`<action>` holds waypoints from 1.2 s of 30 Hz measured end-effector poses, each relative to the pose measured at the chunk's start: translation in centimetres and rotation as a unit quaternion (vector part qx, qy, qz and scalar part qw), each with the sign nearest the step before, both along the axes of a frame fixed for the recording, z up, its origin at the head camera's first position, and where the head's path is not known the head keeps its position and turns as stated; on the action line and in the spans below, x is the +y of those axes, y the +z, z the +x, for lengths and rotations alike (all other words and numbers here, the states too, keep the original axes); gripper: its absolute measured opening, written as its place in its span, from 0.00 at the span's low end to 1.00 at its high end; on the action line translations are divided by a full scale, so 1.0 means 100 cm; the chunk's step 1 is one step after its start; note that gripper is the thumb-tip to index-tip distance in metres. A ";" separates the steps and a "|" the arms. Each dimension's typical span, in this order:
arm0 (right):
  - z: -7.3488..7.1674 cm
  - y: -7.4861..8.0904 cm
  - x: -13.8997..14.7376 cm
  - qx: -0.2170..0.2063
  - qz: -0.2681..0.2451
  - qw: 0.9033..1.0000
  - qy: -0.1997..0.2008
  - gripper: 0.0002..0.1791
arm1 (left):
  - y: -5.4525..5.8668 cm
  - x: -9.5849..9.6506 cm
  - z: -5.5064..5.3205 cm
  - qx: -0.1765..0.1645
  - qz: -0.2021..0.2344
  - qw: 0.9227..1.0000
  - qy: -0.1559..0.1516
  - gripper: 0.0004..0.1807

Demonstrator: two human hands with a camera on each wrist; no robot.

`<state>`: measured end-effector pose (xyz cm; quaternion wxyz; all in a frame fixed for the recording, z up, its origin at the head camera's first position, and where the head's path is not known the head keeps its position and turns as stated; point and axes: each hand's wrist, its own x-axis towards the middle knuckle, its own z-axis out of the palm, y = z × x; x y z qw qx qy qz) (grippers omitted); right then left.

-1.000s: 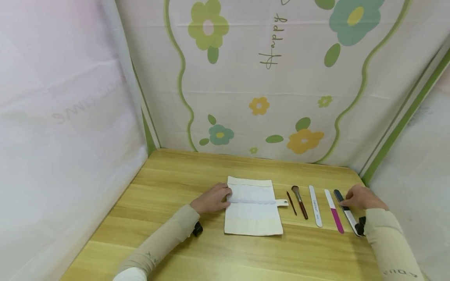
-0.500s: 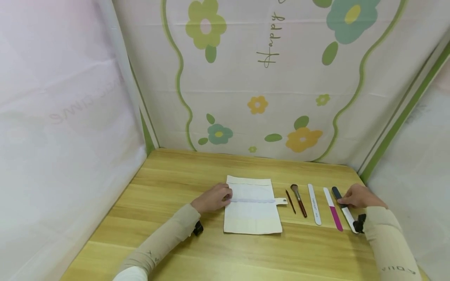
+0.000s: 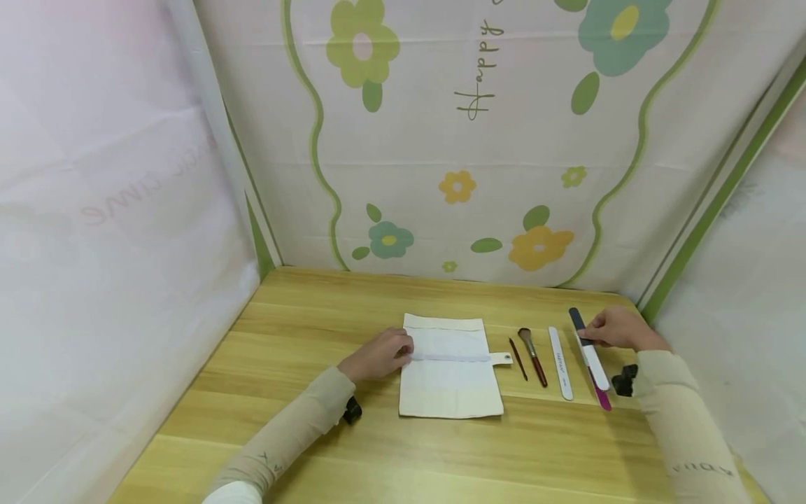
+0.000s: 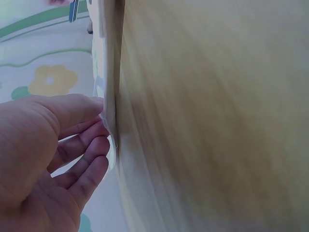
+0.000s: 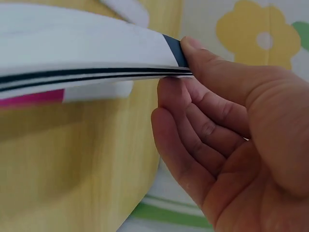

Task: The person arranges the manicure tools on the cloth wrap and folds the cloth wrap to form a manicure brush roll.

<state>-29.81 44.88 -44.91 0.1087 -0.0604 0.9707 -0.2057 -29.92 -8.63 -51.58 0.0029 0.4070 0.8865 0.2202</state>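
Observation:
My right hand (image 3: 620,327) pinches a black-and-white nail file (image 3: 595,365) between thumb and fingers near its dark end. In the head view this file overlaps a pink-and-white nail file (image 3: 603,401) lying on the table. The right wrist view shows the held file (image 5: 96,46) edge-on, with dark layers along its side. At the left edge of an unfolded white cloth pouch (image 3: 450,388), my left hand (image 3: 378,355) pinches the border. Up close in the left wrist view, thumb and fingers meet at the pouch's edge (image 4: 109,63).
Right of the pouch's snap tab (image 3: 501,358) lie a thin dark stick (image 3: 518,359), a brush (image 3: 534,357) with a reddish handle and a white nail file (image 3: 560,367). Floral cloth walls (image 3: 441,140) surround the wooden table (image 3: 327,448) at the back and sides.
The right hand has lifted the black-and-white nail file off the table and carried it left over the pink-and-white one. The left hand stays at the pouch's edge.

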 end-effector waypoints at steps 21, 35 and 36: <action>-0.069 0.004 -0.187 0.014 -0.106 0.993 0.053 0.15 | 0.004 -0.004 0.002 -0.029 0.057 0.998 0.018 0.01; -0.078 -0.011 -0.283 0.051 -0.298 0.953 -0.027 0.15 | 0.008 -0.003 0.004 -0.046 0.076 0.995 0.043 0.03; -0.078 -0.014 -0.287 0.062 -0.305 0.950 -0.039 0.15 | 0.008 -0.004 0.004 -0.046 0.076 0.995 0.043 0.03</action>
